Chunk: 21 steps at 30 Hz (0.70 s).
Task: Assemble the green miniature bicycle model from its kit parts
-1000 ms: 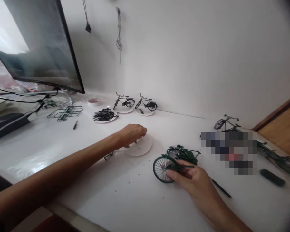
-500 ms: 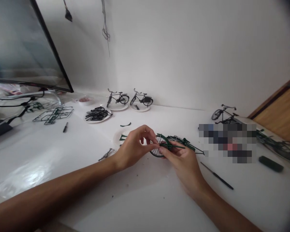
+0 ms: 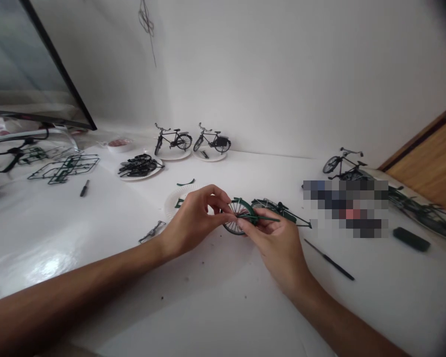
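Between my hands, over the white table, is a small spoked wheel [image 3: 235,224] with a green fender and fork. My left hand [image 3: 195,218] pinches near the wheel's hub with thumb and forefinger; whether a tiny part sits between them is hidden. My right hand [image 3: 278,240] grips the wheel and its green fork from the right. Behind the right hand lies a green model bicycle frame [image 3: 290,216] with another wheel. A paper plate [image 3: 170,202] with green pieces is partly covered by my left hand.
Two model bicycles [image 3: 174,141] [image 3: 212,140] stand on plates at the back. Black parts [image 3: 139,166] fill another plate. Green sprues [image 3: 65,168] and a short screwdriver [image 3: 84,188] lie left. A long screwdriver [image 3: 329,259], green block [image 3: 411,239] and another bicycle [image 3: 344,164] are right.
The view has shifted, so most things appear slightly further left and higher. Both hands keep their hold at the wheel, with little change in pose.
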Each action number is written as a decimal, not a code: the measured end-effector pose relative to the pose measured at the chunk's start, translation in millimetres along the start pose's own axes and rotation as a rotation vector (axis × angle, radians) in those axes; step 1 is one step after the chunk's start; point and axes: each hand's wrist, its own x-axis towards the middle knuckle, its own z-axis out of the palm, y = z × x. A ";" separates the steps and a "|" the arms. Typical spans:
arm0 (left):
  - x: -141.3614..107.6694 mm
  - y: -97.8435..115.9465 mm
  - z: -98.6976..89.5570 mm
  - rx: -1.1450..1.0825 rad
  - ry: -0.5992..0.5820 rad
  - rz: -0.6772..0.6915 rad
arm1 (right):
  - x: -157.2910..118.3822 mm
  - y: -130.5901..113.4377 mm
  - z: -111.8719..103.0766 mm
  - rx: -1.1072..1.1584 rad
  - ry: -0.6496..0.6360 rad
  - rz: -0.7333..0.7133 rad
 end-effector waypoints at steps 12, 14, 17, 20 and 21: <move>-4.8 3.5 0.3 0.125 0.052 0.094 | -4.4 -5.6 1.1 0.050 -0.005 0.030; -6.8 4.4 0.7 0.216 0.068 0.185 | -2.9 -5.9 0.2 0.131 -0.037 0.100; -7.7 2.9 0.0 0.333 0.065 0.334 | -2.0 -6.6 -0.7 0.174 -0.053 0.129; -6.4 -0.1 -1.6 0.403 0.043 0.483 | -2.5 -7.1 -1.5 0.227 -0.074 0.145; -5.8 -0.8 -2.2 0.405 0.030 0.521 | -2.6 -7.2 -2.0 0.242 -0.082 0.154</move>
